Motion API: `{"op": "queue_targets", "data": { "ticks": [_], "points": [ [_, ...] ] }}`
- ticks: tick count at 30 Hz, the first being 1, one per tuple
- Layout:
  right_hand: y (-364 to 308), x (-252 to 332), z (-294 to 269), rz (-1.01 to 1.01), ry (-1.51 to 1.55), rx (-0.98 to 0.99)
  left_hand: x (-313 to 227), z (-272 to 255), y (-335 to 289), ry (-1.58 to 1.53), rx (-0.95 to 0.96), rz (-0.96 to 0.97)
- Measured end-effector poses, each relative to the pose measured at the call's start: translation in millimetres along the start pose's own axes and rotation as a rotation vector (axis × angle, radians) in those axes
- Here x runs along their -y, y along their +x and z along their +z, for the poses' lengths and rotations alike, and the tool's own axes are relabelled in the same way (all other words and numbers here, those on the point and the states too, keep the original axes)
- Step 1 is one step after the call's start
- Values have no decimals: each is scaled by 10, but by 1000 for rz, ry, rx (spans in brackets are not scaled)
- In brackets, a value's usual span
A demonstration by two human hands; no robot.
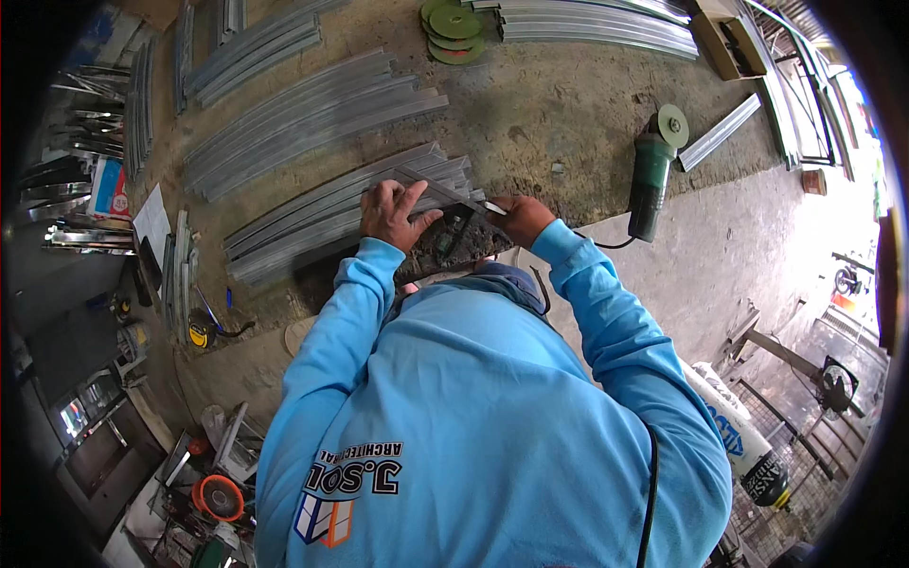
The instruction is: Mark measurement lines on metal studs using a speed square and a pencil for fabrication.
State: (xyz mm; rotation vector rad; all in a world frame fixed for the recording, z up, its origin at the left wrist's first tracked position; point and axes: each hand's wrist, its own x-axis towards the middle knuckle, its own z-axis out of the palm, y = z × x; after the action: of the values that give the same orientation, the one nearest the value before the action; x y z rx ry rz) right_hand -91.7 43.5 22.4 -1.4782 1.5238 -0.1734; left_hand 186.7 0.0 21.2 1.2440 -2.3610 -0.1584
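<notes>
Pinches pen (494, 207) in right grip (520, 220) beside bar (447, 193) slanting over strips (317, 213) toward desk's (544, 123) far-left corner, with left grip (391, 212) spread atop strips.

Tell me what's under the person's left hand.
Grey metal strips show on both sides of the left hand, so they appear to run beneath it. The stretch directly below is covered; whether anything else lies there can't be seen.

The worn brown surface (530, 118) carries grey metal strips (312, 218) toward ten and eleven o'clock, green discs (456, 23) at twelve, a green grinder (650, 175) at two, and a tape measure (200, 331) at nine.
</notes>
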Motion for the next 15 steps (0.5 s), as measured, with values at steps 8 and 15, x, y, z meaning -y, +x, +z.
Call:
{"op": "queue_targets", "data": {
  "ticks": [8, 15],
  "points": [
    [-8, 80, -28, -63, 175, -34, 6, -4, 42, -34, 66, -66],
    [18, 94, -62, -122, 311, 21, -3, -4, 77, -34, 22, -55]
  ]
}}
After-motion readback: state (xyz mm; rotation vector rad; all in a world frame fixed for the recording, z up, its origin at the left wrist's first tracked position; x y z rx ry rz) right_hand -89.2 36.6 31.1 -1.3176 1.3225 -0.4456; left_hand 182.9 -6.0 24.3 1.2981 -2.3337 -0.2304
